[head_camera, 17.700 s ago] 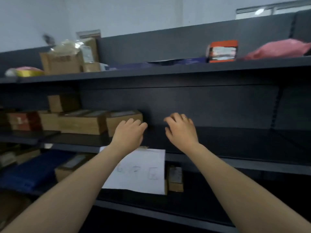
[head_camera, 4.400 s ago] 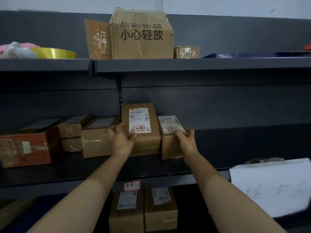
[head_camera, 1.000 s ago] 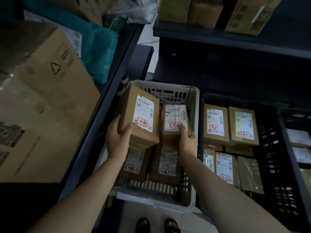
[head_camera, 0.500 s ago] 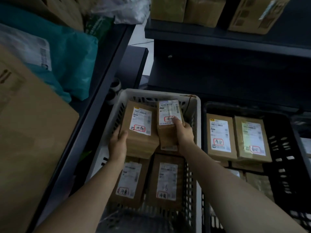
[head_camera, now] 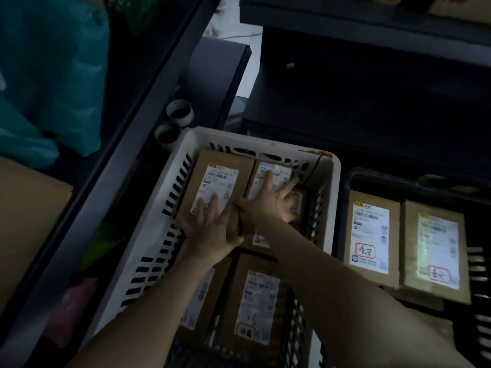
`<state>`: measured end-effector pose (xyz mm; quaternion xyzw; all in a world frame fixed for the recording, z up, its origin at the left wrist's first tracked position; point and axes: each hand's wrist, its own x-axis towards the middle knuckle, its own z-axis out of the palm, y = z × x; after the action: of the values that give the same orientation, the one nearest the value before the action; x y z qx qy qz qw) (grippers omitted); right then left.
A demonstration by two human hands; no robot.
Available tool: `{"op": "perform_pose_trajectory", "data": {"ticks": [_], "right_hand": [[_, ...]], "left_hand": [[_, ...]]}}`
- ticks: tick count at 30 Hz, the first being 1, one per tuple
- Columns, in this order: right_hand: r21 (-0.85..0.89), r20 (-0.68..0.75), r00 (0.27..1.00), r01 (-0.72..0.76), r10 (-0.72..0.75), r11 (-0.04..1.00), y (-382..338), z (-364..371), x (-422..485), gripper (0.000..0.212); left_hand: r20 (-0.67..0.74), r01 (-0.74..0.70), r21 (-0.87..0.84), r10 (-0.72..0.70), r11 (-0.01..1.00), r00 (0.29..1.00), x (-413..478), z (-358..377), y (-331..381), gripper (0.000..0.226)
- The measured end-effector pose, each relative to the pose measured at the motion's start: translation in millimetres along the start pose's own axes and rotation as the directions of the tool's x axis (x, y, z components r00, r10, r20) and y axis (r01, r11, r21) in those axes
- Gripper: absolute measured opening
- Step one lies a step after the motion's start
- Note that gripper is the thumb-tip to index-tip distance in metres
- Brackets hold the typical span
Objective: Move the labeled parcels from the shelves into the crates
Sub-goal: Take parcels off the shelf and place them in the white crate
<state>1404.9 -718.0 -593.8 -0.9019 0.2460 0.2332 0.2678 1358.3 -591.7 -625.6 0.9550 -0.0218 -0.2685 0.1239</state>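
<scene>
Checking hand state: the left hand [head_camera: 210, 231] lies flat, fingers straight, on the larger parcel [head_camera: 221, 179]. The right hand [head_camera: 268, 205] lies flat, fingers spread, on the smaller parcel [head_camera: 276, 172] beside it. Neither hand grips anything. Both parcels sit at the far end of the white crate [head_camera: 159, 221], on top of a lower layer of parcels [head_camera: 256, 301]. (Operator)

Noted. Probable hazards from this position:
1. Uneven support. The two parcels differ in size and rest on others. A careless lift of the palms may let one tilt or slide toward the crate wall.
2. Excess pressure. Hard pressing may dent a carton or scuff a label.
3. Misrouting. The black crate [head_camera: 345, 187] stands just beside, holding its own red-marked parcels [head_camera: 372, 235]. The hands cover the marks here, so verify them before moving on. (Inspector)
</scene>
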Motion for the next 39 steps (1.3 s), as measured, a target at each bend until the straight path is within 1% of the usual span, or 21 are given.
{"op": "perform_pose_trajectory", "data": {"ticks": [3, 5, 7, 9, 12, 13, 16, 18, 19, 21, 23, 26, 28, 30, 32, 34, 36, 39], "right_hand": [[0.003, 0.006, 0.999, -0.037, 0.037, 0.999, -8.4, -2.3, 10.1, 0.104], [-0.049, 0.043, 0.999, -0.023, 0.025, 0.999, -7.8, -15.0, 12.6, 0.102], [-0.199, 0.083, 0.996, 0.042, -0.026, 0.979, -1.9, -32.2, 11.0, 0.100], [-0.324, 0.134, 0.986, 0.137, -0.098, 0.936, 6.8, -46.8, 7.8, 0.100], [-0.370, 0.222, 0.956, 0.266, -0.193, 0.890, 16.8, -57.8, 3.6, 0.105], [-0.412, 0.231, 0.946, 0.308, -0.229, 0.858, 17.7, -58.3, 3.0, 0.106], [-0.587, 0.211, 0.901, 0.427, -0.380, 0.688, 15.4, -50.9, 3.7, 0.104], [-0.629, 0.197, 0.884, 0.446, -0.425, 0.637, 15.2, -43.2, 8.9, 0.100], [-0.631, 0.191, 0.889, 0.437, -0.417, 0.642, 16.4, -40.3, 12.6, 0.097], [-0.598, 0.192, 0.903, 0.417, -0.383, 0.684, 22.8, -36.2, 21.2, 0.091], [-0.583, 0.204, 0.908, 0.414, -0.367, 0.699, 28.8, -33.3, 24.8, 0.092], [-0.556, 0.200, 0.911, 0.408, -0.360, 0.724, 28.1, -29.3, 15.6, 0.088], [-0.531, 0.161, 0.912, 0.401, -0.376, 0.746, 23.8, -28.9, -0.5, 0.082], [-0.533, 0.143, 0.892, 0.434, -0.428, 0.726, 19.9, -31.7, -21.9, 0.073], [-0.554, 0.109, 0.854, 0.477, -0.509, 0.682, 20.0, -35.6, -45.3, 0.062], [-0.559, 0.066, 0.830, 0.491, -0.554, 0.668, 20.5, -42.3, -70.0, 0.055], [-0.566, 0.029, 0.815, 0.490, -0.579, 0.663, 19.7, -50.2, -95.0, 0.051], [-0.600, 0.003, 0.778, 0.504, -0.628, 0.621, 13.5, -63.9, -135.6, 0.048]], "left_hand": [[0.054, -0.042, 0.095, 0.037, 0.995, 0.998, 3.0, -2.5, -1.0, 0.092], [0.079, -0.046, 0.100, 0.038, 0.994, 0.996, 4.3, 0.6, -5.6, 0.093], [0.087, -0.051, 0.094, 0.043, 0.994, 0.995, 4.5, 2.5, -7.4, 0.094], [0.075, -0.049, 0.094, 0.042, 0.994, 0.996, 5.1, 1.4, -6.5, 0.094], [0.055, -0.037, 0.045, 0.035, 0.998, 0.998, 1.4, -6.1, -5.8, 0.093], [0.036, -0.033, 0.039, 0.032, 0.999, 0.999, -1.0, -7.1, -7.3, 0.093], [-0.054, -0.051, 0.095, 0.056, 0.994, 0.997, -8.9, -2.9, -15.2, 0.087], [-0.072, -0.072, 0.108, 0.080, 0.992, 0.994, -9.0, -0.2, -15.8, 0.084], [-0.060, -0.079, 0.092, 0.085, 0.993, 0.995, -7.2, 0.0, -13.5, 0.084], [-0.024, -0.082, 0.045, 0.083, 0.996, 0.996, -3.4, 1.2, -5.5, 0.085], [0.017, -0.067, 0.026, 0.067, 0.997, 0.998, -1.2, 1.8, 1.7, 0.087], [0.116, -0.039, 0.054, 0.033, 0.998, 0.993, 1.6, -4.3, 4.3, 0.092], [0.148, -0.054, 0.067, 0.044, 0.996, 0.988, 0.5, -14.9, 5.6, 0.088], [0.098, -0.100, 0.073, 0.093, 0.992, 0.991, -8.4, -25.9, 9.7, 0.076], [-0.016, -0.162, 0.085, 0.163, 0.983, 0.986, -25.4, -36.0, 13.7, 0.058], [-0.106, -0.219, 0.102, 0.229, 0.970, 0.968, -50.3, -48.3, 15.3, 0.045], [-0.179, -0.252, 0.152, 0.278, 0.956, 0.944, -78.7, -63.6, 12.8, 0.037], [-0.278, -0.226, 0.189, 0.273, 0.956, 0.921, -122.9, -93.4, 6.3, 0.037]]}}
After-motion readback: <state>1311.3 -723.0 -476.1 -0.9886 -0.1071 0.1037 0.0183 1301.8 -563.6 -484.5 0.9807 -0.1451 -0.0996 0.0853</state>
